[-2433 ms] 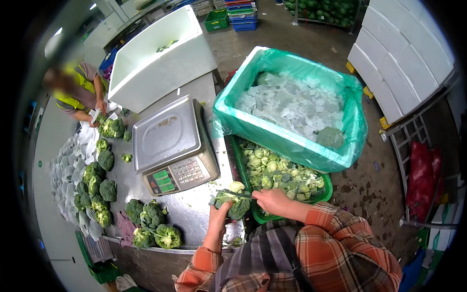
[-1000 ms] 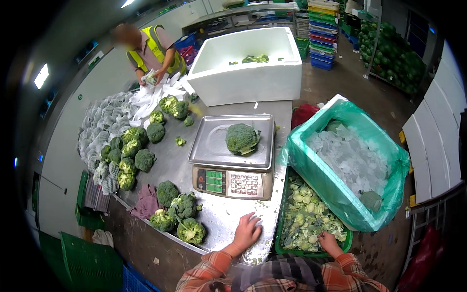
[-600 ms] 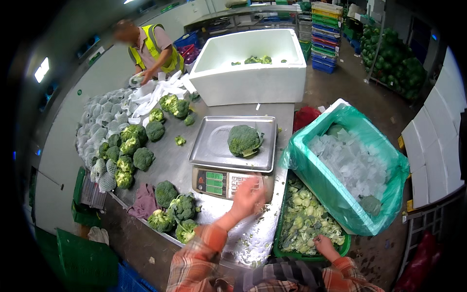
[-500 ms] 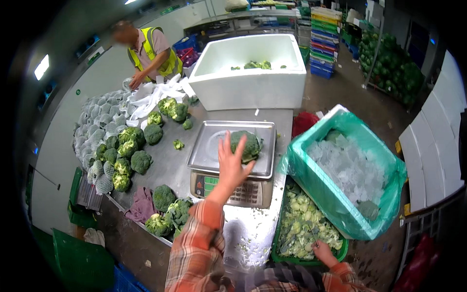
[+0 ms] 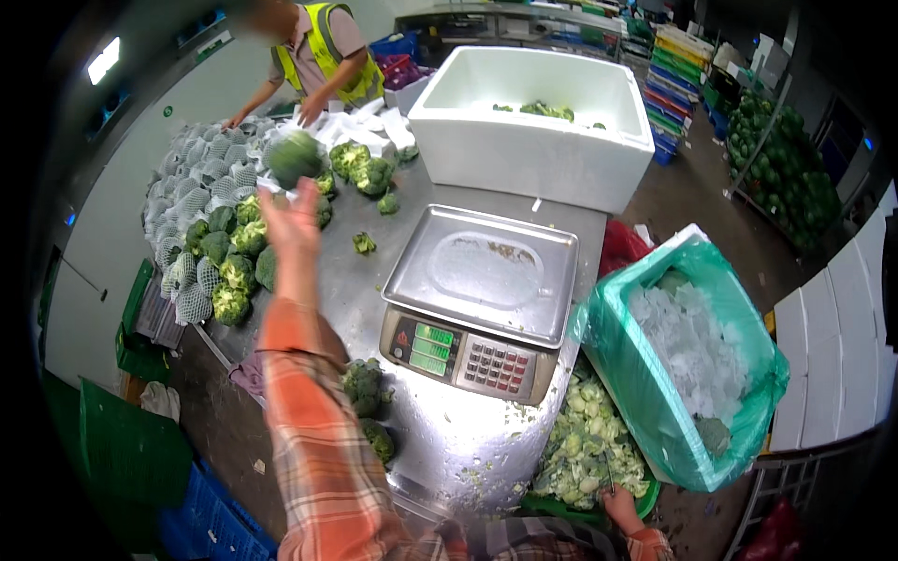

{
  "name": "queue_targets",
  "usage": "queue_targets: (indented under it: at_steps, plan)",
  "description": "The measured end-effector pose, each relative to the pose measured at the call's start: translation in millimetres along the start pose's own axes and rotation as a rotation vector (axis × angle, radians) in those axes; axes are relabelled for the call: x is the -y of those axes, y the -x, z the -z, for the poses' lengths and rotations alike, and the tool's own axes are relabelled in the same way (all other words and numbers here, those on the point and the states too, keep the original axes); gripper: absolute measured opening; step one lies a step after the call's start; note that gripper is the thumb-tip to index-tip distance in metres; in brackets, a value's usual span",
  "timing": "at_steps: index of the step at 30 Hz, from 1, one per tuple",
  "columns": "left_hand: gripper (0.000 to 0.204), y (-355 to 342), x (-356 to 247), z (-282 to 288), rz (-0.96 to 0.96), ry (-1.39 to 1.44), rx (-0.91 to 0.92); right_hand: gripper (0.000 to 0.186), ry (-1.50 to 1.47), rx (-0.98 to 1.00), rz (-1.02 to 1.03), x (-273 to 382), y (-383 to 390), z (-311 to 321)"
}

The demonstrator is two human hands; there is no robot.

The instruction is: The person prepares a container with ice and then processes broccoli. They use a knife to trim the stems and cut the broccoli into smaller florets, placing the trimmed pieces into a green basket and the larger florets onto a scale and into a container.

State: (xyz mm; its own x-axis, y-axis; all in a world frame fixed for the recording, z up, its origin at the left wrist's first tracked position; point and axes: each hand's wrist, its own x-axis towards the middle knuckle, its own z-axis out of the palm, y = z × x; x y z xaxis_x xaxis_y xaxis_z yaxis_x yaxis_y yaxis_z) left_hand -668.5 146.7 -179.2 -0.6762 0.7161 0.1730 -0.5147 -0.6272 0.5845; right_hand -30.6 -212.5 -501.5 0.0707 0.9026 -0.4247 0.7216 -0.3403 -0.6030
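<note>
Left hand (image 5: 292,217) raised over steel table (image 5: 369,280), palm open, fingers spread, grasping nothing. Broccoli head (image 5: 295,157) just above fingertips, free of hand, blurred. Scale (image 5: 477,301) right of arm, pan bare of produce. Right hand (image 5: 621,507) low at green crate (image 5: 645,494) of trimmings, closed on thin dark tool; kind cannot be told. Co-worker in yellow vest (image 5: 332,47) at far table end. White foam box (image 5: 530,123) behind scale.

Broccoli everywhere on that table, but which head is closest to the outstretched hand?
The head of broccoli just above the left hand's fingers, seemingly in mid-air past the fingertips. The other heads lie on the steel table, many in foam netting.
</note>
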Motion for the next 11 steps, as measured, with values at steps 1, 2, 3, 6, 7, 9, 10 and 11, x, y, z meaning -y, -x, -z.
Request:
queue_targets:
  at_steps: [1, 2, 3, 6, 7, 9, 10, 11]
  plan:
    - [0.069, 1, -21, -15, -0.243, -0.262, -0.113, 0.013, -0.038, 0.035, -0.096, 8, 1, 3]
    - [0.066, -13, -44, 15, -0.265, -0.488, -0.027, 0.012, -0.077, 0.065, -0.18, 18, -2, 6]
    - [0.063, -27, -73, 44, -0.316, -0.712, 0.051, 0.011, -0.117, 0.101, -0.254, 25, -3, 5]
    - [0.055, -21, -129, 155, -0.335, -1.404, -0.023, 0.009, -0.011, 0.057, -0.049, 10, -4, -5]
    - [0.058, -18, -147, 210, -0.286, -1.477, -0.053, 0.009, -0.035, 0.062, -0.004, 7, -3, -6]
    - [0.063, 7, -155, 264, -0.233, -1.692, -0.282, 0.01, 0.038, 0.115, -0.066, 7, -4, -6]
    - [0.064, 27, -157, 272, -0.117, -1.669, -0.313, 0.01, 0.078, 0.139, -0.107, 5, -3, -5]
    - [0.064, 31, -166, 281, -0.114, -1.666, -0.329, 0.011, 0.126, 0.195, -0.137, 5, -4, -5]
